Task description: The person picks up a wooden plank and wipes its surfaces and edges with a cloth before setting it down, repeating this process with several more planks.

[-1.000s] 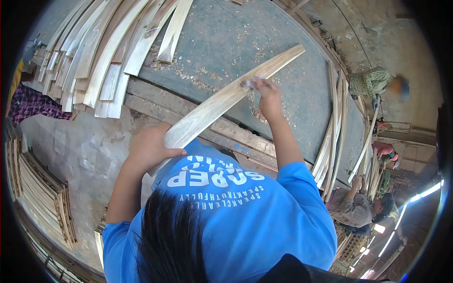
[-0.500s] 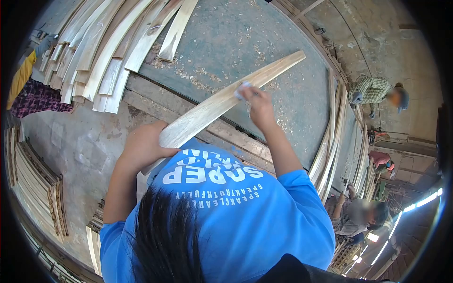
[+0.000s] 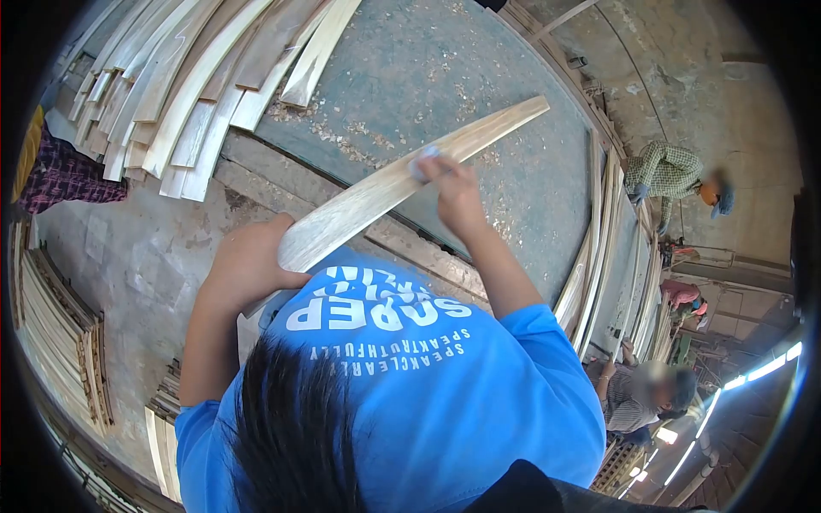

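Note:
A long wooden board (image 3: 359, 201) slants across the view, its near end by my blue shirt and its far end over the worktable (image 3: 522, 205). My left hand (image 3: 250, 263) is closed round the board's near end, with the thumb on the shirt side. Near the board's middle, my right hand (image 3: 457, 190) is closed on a small pale pad (image 3: 422, 162), pressed to the upper face. Motion slightly blurs the pad and fingers, and the pad's material does not show clearly.
Loose boards (image 3: 184, 94) lie stacked at the upper left, and wood shavings (image 3: 342, 141) litter the tabletop. Long strips (image 3: 599, 248) line the table's right side. More boards (image 3: 56, 333) are piled at far left. Several people work at the right, one in a checked shirt (image 3: 667, 171).
My right hand has slid the pale pad along the board toward the near end, down and left. My left hand keeps its grip; the whole view has shifted slightly.

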Demonstrator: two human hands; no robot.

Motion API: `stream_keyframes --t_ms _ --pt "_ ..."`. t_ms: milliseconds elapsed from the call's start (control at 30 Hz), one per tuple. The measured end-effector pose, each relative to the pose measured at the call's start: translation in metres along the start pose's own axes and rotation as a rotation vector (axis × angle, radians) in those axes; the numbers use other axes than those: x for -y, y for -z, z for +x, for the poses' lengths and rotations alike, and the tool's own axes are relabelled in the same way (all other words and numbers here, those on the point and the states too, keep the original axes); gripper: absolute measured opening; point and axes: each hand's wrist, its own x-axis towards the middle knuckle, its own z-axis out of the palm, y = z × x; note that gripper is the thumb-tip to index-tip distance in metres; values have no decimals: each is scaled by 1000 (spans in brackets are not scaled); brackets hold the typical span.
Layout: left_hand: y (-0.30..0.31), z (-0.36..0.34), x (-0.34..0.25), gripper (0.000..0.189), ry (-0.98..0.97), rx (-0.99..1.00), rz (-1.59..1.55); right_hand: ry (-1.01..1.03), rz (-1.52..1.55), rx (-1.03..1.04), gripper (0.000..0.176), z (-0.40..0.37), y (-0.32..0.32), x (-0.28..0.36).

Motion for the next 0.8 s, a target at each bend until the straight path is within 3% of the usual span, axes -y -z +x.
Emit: stream_keyframes --t_ms 33,67,133,167,233,267,333,367,433,533,567,600,667,700,733,800 --pt "0 0 -1 66 4 -7 1 132 67 -20 55 10 16 18" --pt "-1 0 -1 66 7 -11 2 131 66 -18 55 13 11 4" --pt "-2 -1 -2 66 -1 -13 -1 -408 436 -39 49 16 2 -29" --pt "-3 0 -2 65 -5 -25 -7 -413 428 -35 49 12 3 -30" --pt "-4 -2 -3 64 -16 -41 -3 -770 803 -38 33 26 10 -21" --pt "-2 -2 -3 64 -25 -55 13 -757 783 -40 33 26 11 -10" --pt "-1 -2 -6 63 -19 -54 4 204 75 -89 22 9 13 17" --pt "-1 -2 -7 63 -7 -57 4 206 62 -88 22 11 13 4" --pt "-3 -1 -7 63 8 -53 3 -318 244 -65 24 14 6 -26" --pt "-3 -2 -12 62 1 -69 -22 -308 258 -165 26 11 1 -35" --pt "-3 -2 -13 63 2 -69 -14 -158 70 -79 42 -3 -11 -29" --pt "-2 -3 -15 63 0 -51 -13 -175 72 -72 42 -7 -6 -18" --pt "-1 -5 -18 68 -32 -64 -26 51 75 -47 38 -3 10 0" --pt "-3 -4 -18 68 -39 -46 -21 -245 210 7 38 -2 -5 -22" --pt "-5 -3 -16 71 -32 -45 16 -264 208 9 38 3 -8 -34" --pt "-9 -3 -17 73 -31 -38 51 -253 -46 -226 28 7 -4 -50"
